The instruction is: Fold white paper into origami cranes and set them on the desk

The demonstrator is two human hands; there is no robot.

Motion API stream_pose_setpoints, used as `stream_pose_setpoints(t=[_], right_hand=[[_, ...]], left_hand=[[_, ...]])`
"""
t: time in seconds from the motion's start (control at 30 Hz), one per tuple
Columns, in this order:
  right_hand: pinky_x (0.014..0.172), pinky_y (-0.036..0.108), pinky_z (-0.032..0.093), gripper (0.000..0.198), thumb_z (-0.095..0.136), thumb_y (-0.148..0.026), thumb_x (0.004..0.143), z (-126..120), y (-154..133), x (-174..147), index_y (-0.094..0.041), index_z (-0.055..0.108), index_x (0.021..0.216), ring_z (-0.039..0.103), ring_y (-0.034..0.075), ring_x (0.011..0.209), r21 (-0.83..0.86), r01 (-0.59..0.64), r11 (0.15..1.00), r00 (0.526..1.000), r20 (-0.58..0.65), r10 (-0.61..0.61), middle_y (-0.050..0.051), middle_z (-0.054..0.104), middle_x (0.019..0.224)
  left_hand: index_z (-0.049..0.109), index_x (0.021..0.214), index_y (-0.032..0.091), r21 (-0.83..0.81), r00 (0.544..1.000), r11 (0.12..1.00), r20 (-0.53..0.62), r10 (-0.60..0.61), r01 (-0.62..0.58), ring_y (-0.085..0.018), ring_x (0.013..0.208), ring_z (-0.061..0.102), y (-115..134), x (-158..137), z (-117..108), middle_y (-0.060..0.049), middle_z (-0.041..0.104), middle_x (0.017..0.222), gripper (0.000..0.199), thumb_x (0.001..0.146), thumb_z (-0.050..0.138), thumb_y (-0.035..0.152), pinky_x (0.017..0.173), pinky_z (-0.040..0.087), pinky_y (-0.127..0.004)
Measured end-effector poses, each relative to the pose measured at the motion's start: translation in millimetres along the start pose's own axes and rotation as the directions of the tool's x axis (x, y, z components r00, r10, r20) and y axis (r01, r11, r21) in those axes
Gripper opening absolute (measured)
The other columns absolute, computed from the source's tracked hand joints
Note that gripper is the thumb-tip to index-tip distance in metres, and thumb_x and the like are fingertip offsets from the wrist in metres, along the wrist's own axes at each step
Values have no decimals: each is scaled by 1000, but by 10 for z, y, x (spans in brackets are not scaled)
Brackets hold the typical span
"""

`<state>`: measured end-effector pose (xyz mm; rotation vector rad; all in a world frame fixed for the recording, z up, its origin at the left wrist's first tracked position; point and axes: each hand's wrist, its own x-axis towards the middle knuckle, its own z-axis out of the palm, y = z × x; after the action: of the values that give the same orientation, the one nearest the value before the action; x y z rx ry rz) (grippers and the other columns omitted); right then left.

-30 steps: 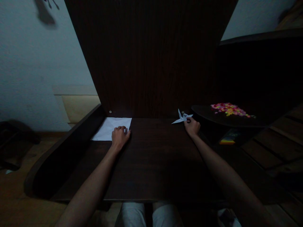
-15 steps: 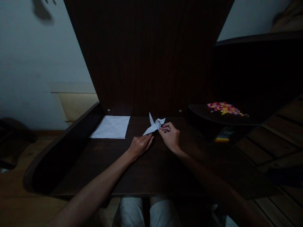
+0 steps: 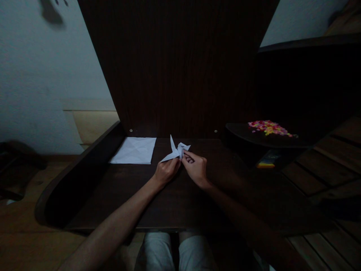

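A white folded paper crane [image 3: 175, 152], with pointed tips and spread wings, is held just above the dark desk [image 3: 180, 195]. My left hand [image 3: 166, 171] is closed on its lower edge, the fingertips partly hidden beneath the paper. From the right, my right hand [image 3: 196, 167] pinches the crane's near side between thumb and index finger. The two hands almost meet under the crane. Left of them lies a stack of square white paper sheets [image 3: 134, 150] with crease lines on the top sheet.
On a raised shelf [image 3: 239, 133] at the right sits a pile of small pink, red and yellow pieces [image 3: 270, 128]. Beneath it is a box with a yellow edge [image 3: 265, 165]. A raised side panel [image 3: 81, 175] bounds the desk's left, and a dark back panel [image 3: 180, 75] rises behind.
The paper crane has shifted left and turned slightly. My right hand has moved left with it, and its fingers now pinch the near side. My left hand has closed in under the paper.
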<state>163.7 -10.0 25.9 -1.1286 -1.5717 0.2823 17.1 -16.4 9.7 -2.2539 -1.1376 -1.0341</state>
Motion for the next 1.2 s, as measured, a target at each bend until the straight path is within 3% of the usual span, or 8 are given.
stream_pose_setpoints(t=[0.07, 0.17, 0.27, 0.37, 0.63, 0.83, 0.97, 1.2], right_hand=[[54, 21, 51, 29, 56, -20, 74, 5, 0, 3, -20, 72, 98, 60, 12, 53, 4, -11, 1000, 1000, -4, 11, 2, 73, 72], [53, 20, 50, 29, 56, -19, 73, 18, 5, 5, -20, 73, 96, 59, 11, 51, 8, -13, 1000, 1000, -22, 14, 1, 72, 70], [53, 21, 49, 28, 55, -20, 75, 26, 8, -1, -21, 73, 96, 57, 10, 50, -11, 9, 1000, 999, -35, -9, 0, 71, 69], [56, 23, 49, 26, 55, -21, 78, 17, -2, -13, -20, 73, 97, 56, 11, 52, -62, 79, 995, 997, -17, -80, 2, 71, 71], [69, 29, 51, 30, 49, -13, 81, -15, 2, -13, -22, 72, 99, 62, 16, 66, -133, 255, 958, 966, 72, -247, 4, 72, 78], [65, 27, 49, 27, 51, -16, 82, -18, 1, 1, -19, 72, 97, 59, 15, 61, -163, 235, 958, 972, 24, -234, 4, 68, 69], [62, 25, 48, 23, 53, -16, 80, -22, -10, -3, -19, 70, 95, 55, 13, 57, -151, 222, 963, 975, 28, -221, 2, 66, 67], [60, 24, 48, 18, 56, -16, 79, -34, -2, 14, -17, 68, 92, 54, 12, 57, -104, 189, 976, 982, 23, -188, 2, 64, 67]], left_hand=[[62, 79, 15, -1, 1000, 1000, 10, -6, 6, -11, 52, 63, 8, 2, 4, -4, 67, 63, 26, 93, 42, 23, 51, 45, -20], [60, 103, 12, 1, 998, 998, 11, -57, 57, -11, 55, 65, 26, 3, 13, -8, 71, 78, 24, 93, 42, 24, 49, 44, -18], [47, 127, 11, -14, 995, 995, 33, -97, 98, -12, 57, 65, 36, -3, 24, -11, 72, 86, 38, 92, 43, 25, 53, 47, -19], [39, 135, 11, -31, 995, 996, 61, -83, 85, -12, 58, 65, 30, -15, 36, -9, 72, 84, 45, 92, 41, 24, 54, 47, -19], [41, 136, 12, -52, 990, 995, 118, -78, 85, -13, 63, 65, 7, -39, 46, -6, 69, 77, 46, 91, 40, 20, 58, 48, -19], [53, 127, 16, 5, 991, 995, 84, -101, 101, -11, 70, 66, 19, -33, 8, -7, 70, 84, 37, 93, 41, 24, 55, 44, -16], [60, 118, 18, -31, 1000, 999, -13, -22, 22, -11, 79, 67, -5, -38, 9, -7, 70, 94, 30, 93, 45, 23, 55, 43, -16], [61, 116, 20, -34, 998, 999, -60, 4, -6, -12, 81, 67, -19, -25, 7, -7, 69, 95, 28, 92, 47, 23, 52, 43, -15]])
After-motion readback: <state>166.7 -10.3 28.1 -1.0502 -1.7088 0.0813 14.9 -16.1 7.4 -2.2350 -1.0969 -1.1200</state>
